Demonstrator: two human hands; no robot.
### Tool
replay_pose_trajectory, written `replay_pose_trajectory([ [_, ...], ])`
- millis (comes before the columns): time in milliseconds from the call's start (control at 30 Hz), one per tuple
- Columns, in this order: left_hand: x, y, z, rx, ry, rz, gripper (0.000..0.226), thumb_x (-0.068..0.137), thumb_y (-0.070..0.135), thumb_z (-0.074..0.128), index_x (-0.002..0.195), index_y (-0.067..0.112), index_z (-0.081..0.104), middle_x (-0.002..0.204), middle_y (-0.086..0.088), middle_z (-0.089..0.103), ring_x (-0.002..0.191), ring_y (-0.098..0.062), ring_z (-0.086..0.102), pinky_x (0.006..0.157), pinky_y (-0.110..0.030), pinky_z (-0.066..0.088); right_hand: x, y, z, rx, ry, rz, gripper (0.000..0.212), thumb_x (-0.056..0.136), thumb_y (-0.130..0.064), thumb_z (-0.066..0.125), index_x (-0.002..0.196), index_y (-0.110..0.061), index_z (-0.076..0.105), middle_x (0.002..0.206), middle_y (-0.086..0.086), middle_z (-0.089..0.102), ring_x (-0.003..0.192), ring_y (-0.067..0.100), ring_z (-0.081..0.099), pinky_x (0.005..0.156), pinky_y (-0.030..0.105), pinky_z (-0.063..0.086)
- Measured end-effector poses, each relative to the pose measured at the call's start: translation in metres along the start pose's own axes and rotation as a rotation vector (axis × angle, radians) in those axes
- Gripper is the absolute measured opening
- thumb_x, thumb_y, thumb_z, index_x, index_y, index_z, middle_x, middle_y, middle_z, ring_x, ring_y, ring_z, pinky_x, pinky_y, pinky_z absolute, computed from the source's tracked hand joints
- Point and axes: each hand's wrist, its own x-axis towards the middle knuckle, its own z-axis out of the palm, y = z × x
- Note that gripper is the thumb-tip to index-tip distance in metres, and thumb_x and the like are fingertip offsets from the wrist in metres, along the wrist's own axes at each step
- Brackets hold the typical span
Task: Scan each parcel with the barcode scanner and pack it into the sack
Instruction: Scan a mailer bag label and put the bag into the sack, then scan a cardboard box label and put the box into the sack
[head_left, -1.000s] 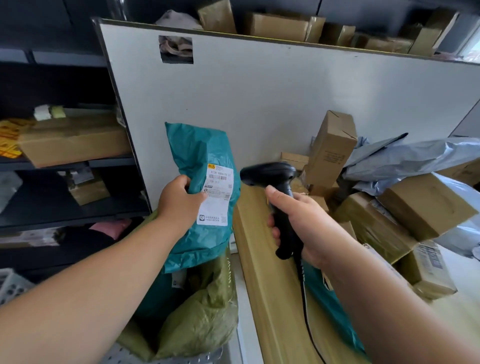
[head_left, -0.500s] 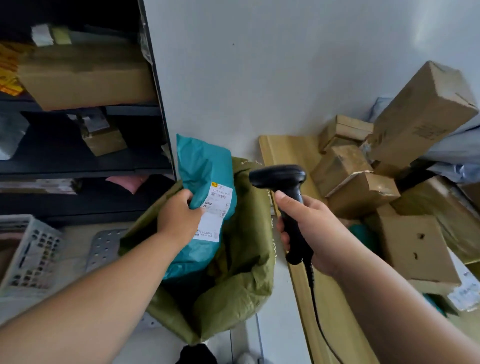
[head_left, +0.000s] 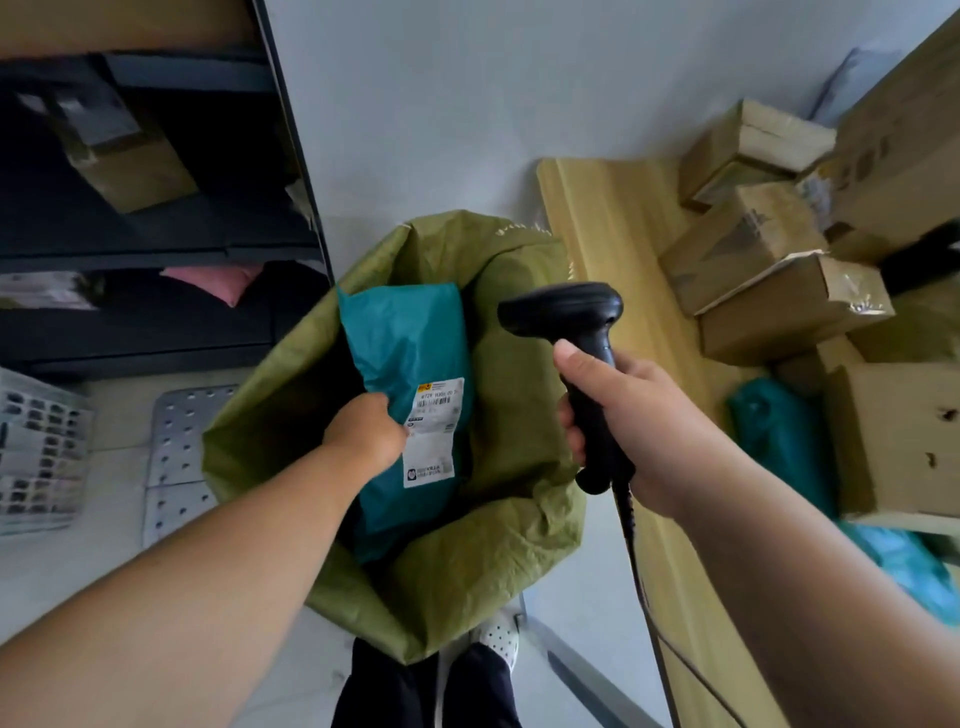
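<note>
Teal parcel (head_left: 405, 364), gripped by left hand (head_left: 363, 436), sits in sack (head_left: 498, 530) mouth; right hand (head_left: 639, 431) clasps scanner (head_left: 576, 332) beside boxes (head_left: 779, 296).

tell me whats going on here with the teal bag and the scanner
A person is packing parcels. The left hand grips a teal parcel by its edge, label facing up, and holds it in the open mouth of a green sack on the floor. The right hand holds a black scanner above the sack's right side. More cardboard boxes wait on the wooden table to the right.
</note>
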Motion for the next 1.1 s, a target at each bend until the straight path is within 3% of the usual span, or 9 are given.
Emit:
replay_pose_trajectory([
  [100,0.006,-0.003,0.003,0.029,-0.087,-0.054,0.026,0.087,0.018,0.063,0.112,0.009,0.063,0.109,-0.012,0.064,0.097,-0.029,0.061,0.087,-0.037,0.051,0.002,0.005,0.002,-0.008,-0.008,-0.001,0.028,0.094,-0.038,0.062,0.102,-0.011,0.055,0.063,0.005,0.055,0.05,0.017,0.047,0.052,0.032,0.04],
  [200,0.003,0.003,-0.001,0.056,-0.141,-0.076,0.041,0.089,0.029,0.064,0.124,0.01,0.054,0.119,-0.011,0.059,0.104,-0.029,0.058,0.086,-0.035,0.048,0.002,0.007,0.002,-0.005,-0.004,0.008,0.028,0.094,-0.038,0.063,0.102,-0.012,0.056,0.061,0.004,0.055,0.05,0.018,0.047,0.053,0.033,0.041],
  [333,-0.015,0.019,-0.018,0.248,-0.002,0.094,0.046,0.093,0.039,0.057,0.13,0.015,0.045,0.121,-0.008,0.058,0.108,-0.027,0.056,0.083,-0.035,0.046,-0.006,0.006,-0.003,0.007,0.005,0.007,0.027,0.094,-0.038,0.063,0.105,-0.014,0.057,0.062,0.004,0.056,0.05,0.017,0.048,0.053,0.033,0.042],
  [467,-0.042,0.047,-0.03,0.244,0.152,0.295,0.061,0.093,0.043,0.056,0.144,0.017,0.035,0.14,-0.006,0.049,0.127,-0.025,0.048,0.099,-0.041,0.044,-0.024,0.005,-0.017,0.017,0.02,-0.007,0.03,0.095,-0.038,0.063,0.108,-0.011,0.057,0.063,0.004,0.057,0.051,0.018,0.048,0.055,0.035,0.043],
  [833,-0.147,0.19,0.006,0.126,0.126,0.614,0.065,0.092,0.049,0.052,0.147,0.019,0.032,0.148,-0.003,0.041,0.134,-0.022,0.041,0.105,-0.04,0.039,-0.103,0.02,-0.125,0.084,0.18,-0.115,0.023,0.094,-0.039,0.064,0.097,-0.017,0.057,0.064,0.001,0.059,0.051,0.016,0.051,0.05,0.029,0.045],
  [1000,-0.19,0.248,0.069,0.047,0.021,0.566,0.069,0.09,0.053,0.053,0.146,0.019,0.032,0.148,-0.005,0.042,0.133,-0.024,0.042,0.105,-0.04,0.038,-0.14,0.05,-0.205,0.055,0.317,-0.191,0.018,0.089,-0.026,0.071,0.09,-0.011,0.06,0.066,0.006,0.059,0.054,0.018,0.052,0.056,0.035,0.046],
  [1100,-0.215,0.277,0.105,-0.005,-0.055,0.488,0.07,0.091,0.054,0.051,0.148,0.021,0.028,0.15,-0.005,0.038,0.134,-0.026,0.04,0.105,-0.042,0.04,-0.153,0.067,-0.253,0.033,0.409,-0.175,0.013,0.09,-0.022,0.069,0.096,-0.014,0.061,0.072,0.006,0.063,0.057,0.015,0.055,0.055,0.031,0.048],
])
